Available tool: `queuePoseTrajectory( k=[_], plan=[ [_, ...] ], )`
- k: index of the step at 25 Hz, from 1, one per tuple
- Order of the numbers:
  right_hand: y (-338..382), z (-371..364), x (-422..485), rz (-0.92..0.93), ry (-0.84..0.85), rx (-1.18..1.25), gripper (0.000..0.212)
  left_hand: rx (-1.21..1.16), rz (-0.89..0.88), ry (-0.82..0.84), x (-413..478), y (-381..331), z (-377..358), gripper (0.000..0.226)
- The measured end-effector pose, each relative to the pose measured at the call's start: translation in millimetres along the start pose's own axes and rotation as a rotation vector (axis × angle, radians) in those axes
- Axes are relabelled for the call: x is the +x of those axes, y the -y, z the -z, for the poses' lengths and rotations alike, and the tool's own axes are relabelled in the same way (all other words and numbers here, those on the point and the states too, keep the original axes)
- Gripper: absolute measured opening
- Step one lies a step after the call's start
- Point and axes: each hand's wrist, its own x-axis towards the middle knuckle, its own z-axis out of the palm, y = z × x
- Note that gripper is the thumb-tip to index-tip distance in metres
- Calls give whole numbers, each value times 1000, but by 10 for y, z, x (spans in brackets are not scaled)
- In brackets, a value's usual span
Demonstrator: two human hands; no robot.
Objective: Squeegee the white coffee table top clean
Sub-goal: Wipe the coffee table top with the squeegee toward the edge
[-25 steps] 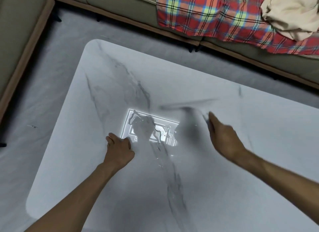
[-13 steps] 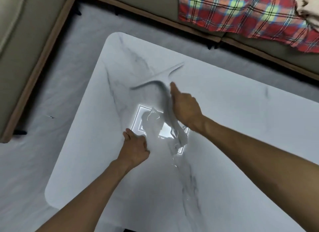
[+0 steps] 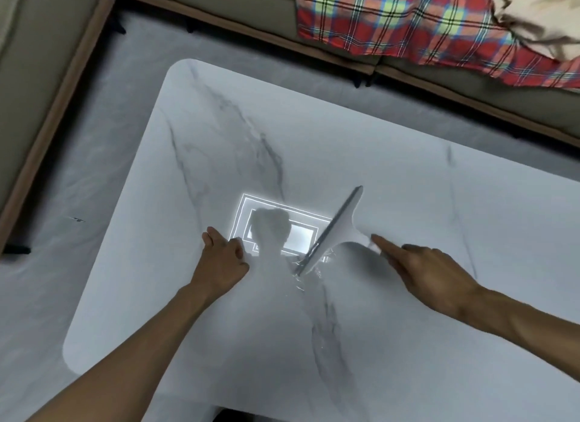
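**Mid-stroke with the squeegee across the wet patch**

My right hand (image 3: 430,274) grips the handle of the white squeegee (image 3: 337,233), fingers wrapped around it and the forefinger laid straight along the handle toward the blade. The blade stands ahead and to the left of that hand, slanting from its far end down to its near end, and its near end sits in a small streak of water (image 3: 303,277) that glistens on the coffee table top (image 3: 408,359). Whether the whole rubber edge is pressed flat I cannot tell; the near end looks down on the surface.

My left hand (image 3: 224,258) is curled into a loose fist, empty, knuckles resting on the top just left of the blade, with the bright reflection of a ceiling light (image 3: 282,230) between the two hands. It braces me while I lean over.

I judge I am in the middle of a pass, gathering the water at the blade. The marble elsewhere looks dry from here, though thin film would be hard to see. The next move calls for keeping the blade tilted and evenly pressed, then drawing it in one steady line toward an edge of the table so the water runs off rather than smearing back, and keeping my left fist out of its path.
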Motion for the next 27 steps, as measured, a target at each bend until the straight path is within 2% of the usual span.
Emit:
queuePoseTrajectory(
  k=[4, 8, 10, 14, 18, 21, 22, 24, 27],
  plan=[
    [-46, 546, 788, -173, -285, 265, 42, -29, -88, -232, -74, -103, -97, 12],
    [-13, 817, 1636, -420, -285, 499, 21, -4, -166, -199, -91, -266, -275, 18],
    [48, 706, 1722, -455, -261, 505, 14, 33, -148, -173, -65, -299, -329, 20],
    [27, 187, 1185, -288, -262, 322, 40, 66, -105, -177, -67, -330, -349, 19],
    [-218, -356, 120, -267, -70, 194, 55, 73, -183, -239, -111, -484, -335, 19],
    [-339, -405, -445, -278, 33, 181, 56, 48, -241, -174, -87, -715, -373, 21],
    [-392, -332, -498, -286, 6, 228, 53, 50, -245, -148, -69, -801, -390, 22],
    [-553, -129, -351, -320, -151, 314, 51, 90, -248, -95, -40, -944, -430, 25],
    [-848, 268, 306, -431, -315, 386, 45, 181, -229, -21, 3, -1052, -471, 27]
  ],
)
